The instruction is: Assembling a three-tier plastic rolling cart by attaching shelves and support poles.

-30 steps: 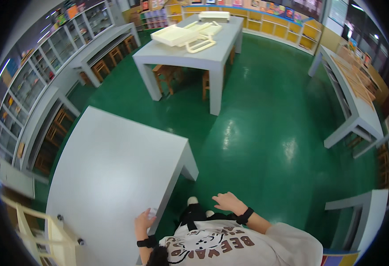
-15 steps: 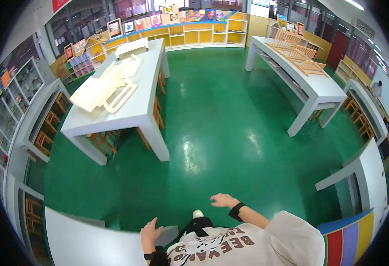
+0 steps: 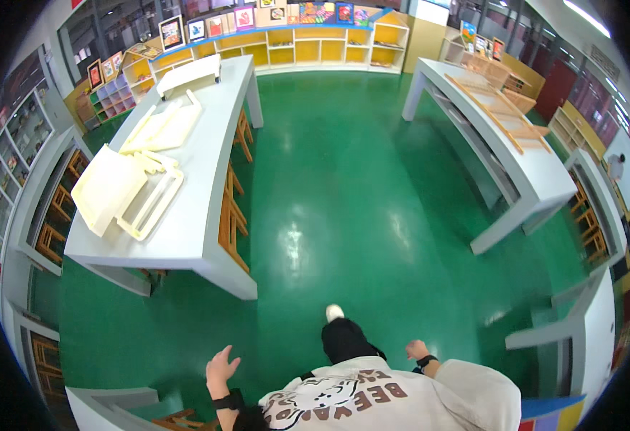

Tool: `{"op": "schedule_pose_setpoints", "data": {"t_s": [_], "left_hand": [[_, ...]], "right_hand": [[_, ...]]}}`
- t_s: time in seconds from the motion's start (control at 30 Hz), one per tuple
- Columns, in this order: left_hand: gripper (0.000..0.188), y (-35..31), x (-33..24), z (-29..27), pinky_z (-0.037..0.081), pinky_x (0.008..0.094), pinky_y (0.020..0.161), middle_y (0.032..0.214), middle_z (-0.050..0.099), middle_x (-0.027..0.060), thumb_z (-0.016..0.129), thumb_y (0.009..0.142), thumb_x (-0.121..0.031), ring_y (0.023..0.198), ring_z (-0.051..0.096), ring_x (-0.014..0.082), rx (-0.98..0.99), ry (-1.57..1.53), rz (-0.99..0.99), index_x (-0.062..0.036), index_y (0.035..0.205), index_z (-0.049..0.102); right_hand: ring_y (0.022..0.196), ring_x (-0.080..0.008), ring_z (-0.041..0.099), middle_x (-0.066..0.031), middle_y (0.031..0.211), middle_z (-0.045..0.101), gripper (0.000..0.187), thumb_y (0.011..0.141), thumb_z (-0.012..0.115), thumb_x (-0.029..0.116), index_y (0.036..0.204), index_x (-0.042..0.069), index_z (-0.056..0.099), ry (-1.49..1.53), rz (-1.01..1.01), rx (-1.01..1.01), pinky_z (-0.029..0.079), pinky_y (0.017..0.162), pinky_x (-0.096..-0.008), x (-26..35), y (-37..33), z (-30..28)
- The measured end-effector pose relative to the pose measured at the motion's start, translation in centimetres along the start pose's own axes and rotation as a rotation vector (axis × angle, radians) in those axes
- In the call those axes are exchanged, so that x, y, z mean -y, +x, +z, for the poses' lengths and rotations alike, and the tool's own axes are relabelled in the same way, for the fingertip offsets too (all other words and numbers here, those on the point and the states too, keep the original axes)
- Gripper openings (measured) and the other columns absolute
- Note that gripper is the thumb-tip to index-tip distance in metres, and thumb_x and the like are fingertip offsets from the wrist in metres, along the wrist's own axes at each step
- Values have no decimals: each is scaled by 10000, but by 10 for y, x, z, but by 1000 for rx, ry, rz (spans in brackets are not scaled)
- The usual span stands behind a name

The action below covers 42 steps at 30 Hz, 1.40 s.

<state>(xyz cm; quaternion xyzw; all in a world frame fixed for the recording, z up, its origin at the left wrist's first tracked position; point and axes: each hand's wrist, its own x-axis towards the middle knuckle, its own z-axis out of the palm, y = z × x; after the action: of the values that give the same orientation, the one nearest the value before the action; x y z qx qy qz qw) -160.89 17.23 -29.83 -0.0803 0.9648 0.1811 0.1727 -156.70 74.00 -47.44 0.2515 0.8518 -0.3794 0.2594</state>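
Note:
My left hand (image 3: 221,366) hangs open at my side above the green floor (image 3: 358,187), fingers spread, a black band on its wrist. My right hand (image 3: 415,350) is loosely curled and holds nothing, also with a black wrist band. One leg in black trousers with a white shoe (image 3: 335,313) steps forward. The nearest furniture is a long white table (image 3: 207,172) ahead on the left, carrying several cream-coloured flat frames and panels (image 3: 124,190).
A second white table (image 3: 523,158) on the right bears wooden frames (image 3: 498,111). Wooden chairs (image 3: 232,215) tuck under the left table. Yellow shelving (image 3: 307,47) lines the far wall. White table corners stand at lower left (image 3: 110,402) and lower right (image 3: 588,323).
I have turned right and walked away from the white table my left hand touched. The table with cream panels has shifted from the far middle to the near left.

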Motion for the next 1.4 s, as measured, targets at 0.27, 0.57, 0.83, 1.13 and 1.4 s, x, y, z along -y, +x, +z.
{"op": "schedule_pose_setpoints", "data": {"t_s": [0.27,0.57,0.83,1.13,1.4], "left_hand": [[521,127,-55,-46,417,379,749,1019,524,145,582,696,-324,910,510,292,-46,-286,-221,-138,1155,419],[533,273,-79,-98,418,370,736,986,536,156,588,691,-288,888,517,297,-83,-349,-206,-125,1167,410],[453,447,-88,-176,393,379,784,1066,480,200,548,732,-262,952,468,347,-333,-415,-81,-81,1129,429],[502,531,-89,-182,349,407,829,1168,391,216,596,672,-260,1067,389,327,-415,-105,-289,-76,1113,442],[624,591,-109,-178,366,410,796,1104,432,245,580,676,-383,1023,433,324,-340,-69,-753,5,1129,399]], "right_hand": [[567,-301,545,-170,618,554,224,668,486,198,731,-8,548,-222,-627,-99,443,556,-370,277,211,-59],[680,-303,550,-140,722,582,216,704,489,212,817,44,562,-265,-973,160,437,610,-377,579,315,-34],[675,-259,572,-125,719,592,212,687,528,203,821,43,568,-307,-786,50,455,624,-332,678,427,-64],[649,-256,559,-122,692,576,189,699,551,184,814,34,558,-381,-859,-5,446,588,-336,808,490,-109],[670,-264,550,-113,697,565,195,707,539,185,845,47,546,-559,-1116,220,441,584,-350,950,578,-78]]}}
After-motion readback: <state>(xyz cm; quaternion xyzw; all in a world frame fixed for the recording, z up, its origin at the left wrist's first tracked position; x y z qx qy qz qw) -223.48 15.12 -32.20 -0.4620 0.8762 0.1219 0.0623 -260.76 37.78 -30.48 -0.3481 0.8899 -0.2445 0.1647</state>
